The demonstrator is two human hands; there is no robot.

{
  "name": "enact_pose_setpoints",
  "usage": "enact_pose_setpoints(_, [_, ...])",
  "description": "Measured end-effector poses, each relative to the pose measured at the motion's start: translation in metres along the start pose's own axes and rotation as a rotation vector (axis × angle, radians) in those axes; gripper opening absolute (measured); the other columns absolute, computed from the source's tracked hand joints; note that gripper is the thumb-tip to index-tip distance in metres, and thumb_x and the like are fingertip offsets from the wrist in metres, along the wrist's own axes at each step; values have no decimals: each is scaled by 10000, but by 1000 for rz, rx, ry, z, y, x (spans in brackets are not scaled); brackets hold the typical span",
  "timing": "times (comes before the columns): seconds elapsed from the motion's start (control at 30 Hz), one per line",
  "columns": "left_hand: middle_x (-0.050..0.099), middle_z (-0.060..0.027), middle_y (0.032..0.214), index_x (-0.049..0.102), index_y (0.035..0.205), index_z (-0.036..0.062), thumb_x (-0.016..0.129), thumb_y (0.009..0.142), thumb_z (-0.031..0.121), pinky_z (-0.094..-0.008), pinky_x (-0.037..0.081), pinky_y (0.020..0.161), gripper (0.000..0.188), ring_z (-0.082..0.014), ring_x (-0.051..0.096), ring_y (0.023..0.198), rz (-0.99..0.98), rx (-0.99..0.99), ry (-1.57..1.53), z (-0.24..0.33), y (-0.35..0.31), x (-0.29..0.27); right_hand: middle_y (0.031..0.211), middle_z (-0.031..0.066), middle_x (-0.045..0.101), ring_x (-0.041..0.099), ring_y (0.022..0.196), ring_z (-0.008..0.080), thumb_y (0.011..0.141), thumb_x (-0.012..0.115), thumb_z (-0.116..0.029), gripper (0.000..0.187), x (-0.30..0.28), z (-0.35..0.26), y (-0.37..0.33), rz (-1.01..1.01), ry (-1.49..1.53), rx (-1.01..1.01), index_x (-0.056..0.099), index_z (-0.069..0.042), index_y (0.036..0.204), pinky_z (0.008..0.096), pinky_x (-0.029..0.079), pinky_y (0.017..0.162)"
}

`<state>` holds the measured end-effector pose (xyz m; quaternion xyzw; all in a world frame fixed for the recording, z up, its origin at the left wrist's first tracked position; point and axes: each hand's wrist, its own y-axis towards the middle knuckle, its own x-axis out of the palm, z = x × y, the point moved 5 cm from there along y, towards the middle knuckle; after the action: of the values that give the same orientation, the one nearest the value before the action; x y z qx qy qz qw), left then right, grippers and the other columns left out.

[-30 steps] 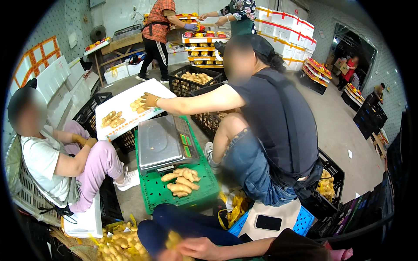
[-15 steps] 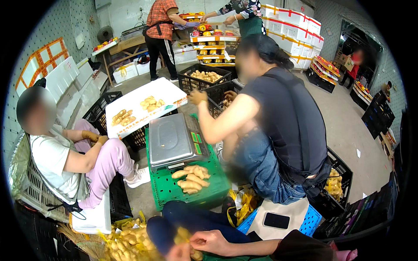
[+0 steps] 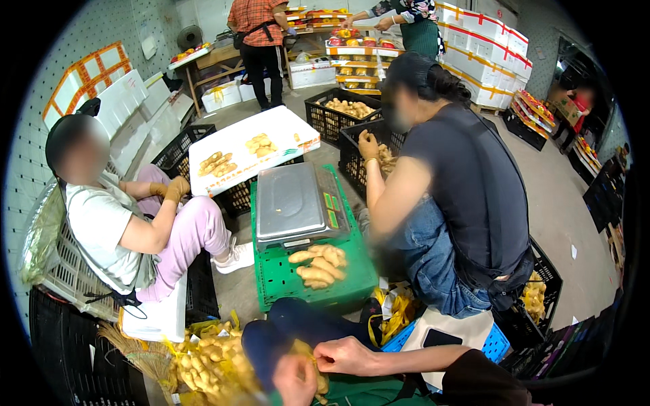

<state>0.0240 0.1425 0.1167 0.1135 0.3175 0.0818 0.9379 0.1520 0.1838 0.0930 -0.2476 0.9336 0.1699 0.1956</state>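
Over my lap, my right hand (image 3: 347,356) pinches the top of a yellow mesh bag of ginger (image 3: 321,387). My left hand (image 3: 295,379), slightly blurred, is closed on the same bag from the other side, its fingertips close to the right ones. Part of the bag is hidden behind my hands. Just ahead, loose ginger (image 3: 318,264) lies on an upturned green crate (image 3: 277,287), in front of a flat metal weighing scale (image 3: 292,203). To the left, filled mesh bags of ginger (image 3: 213,362) are piled by my knee.
A white foam board (image 3: 237,177) bears two ginger piles. One co-worker (image 3: 467,183) sits at right by black crates (image 3: 349,139); another (image 3: 108,210) sits at left. A phone (image 3: 441,338) lies on a beige cover beside my right arm. A straw broom (image 3: 139,355) lies at lower left.
The view has swung left, so the scene sits further right. The right co-worker's hand has drawn back from the foam board to the crate. My hands stay together on the mesh bag.
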Motion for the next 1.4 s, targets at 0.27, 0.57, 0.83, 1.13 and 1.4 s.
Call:
enact_pose_setpoints(0.27, [501, -149, 1140, 615, 887, 5, 561, 805, 63, -390, 311, 961, 114, -295, 425, 1109, -63, 11, -30, -13, -4, 14, 666, 121, 542, 585, 582, 315, 793, 561, -111, 128, -7, -11, 10, -179, -320, -437, 471, -21, 799, 398, 458, 469])
enact_pose_setpoints(0.57, [498, -136, 1172, 609, 848, 8, 518, 885, 185, -406, 291, 983, 202, -321, 403, 1154, -165, -9, -198, -18, -3, 22, 667, 96, 553, 604, 611, 254, 827, 628, -157, 202, -15, 11, 22, -473, -4, -111, 494, -19, 767, 346, 454, 503])
enact_pose_setpoints(0.83, [555, -107, 1061, 594, 789, 34, 555, 812, 152, -427, 310, 948, 127, -342, 459, 1102, -252, 149, -51, -16, 9, 17, 610, 43, 576, 598, 535, 120, 905, 538, -147, 182, -3, 25, 21, -765, 378, 49, 548, -11, 784, 272, 446, 490])
enact_pose_setpoints(1.13, [591, -97, 946, 601, 776, 24, 525, 720, 97, -399, 337, 918, 119, -311, 519, 1031, -274, 247, -195, -20, 9, 32, 545, -61, 416, 350, 473, 18, 861, 560, -204, 244, -6, 26, 13, -866, 872, 437, 574, -59, 665, 202, 201, 436])
enact_pose_setpoints(1.4, [632, -53, 855, 650, 839, 34, 608, 830, 68, -362, 418, 859, 54, -232, 572, 943, -204, 322, 25, 8, 14, 18, 605, -6, 531, 475, 556, 84, 838, 564, -216, 227, -23, 23, 16, -553, 350, 177, 582, -28, 713, 253, 359, 507])
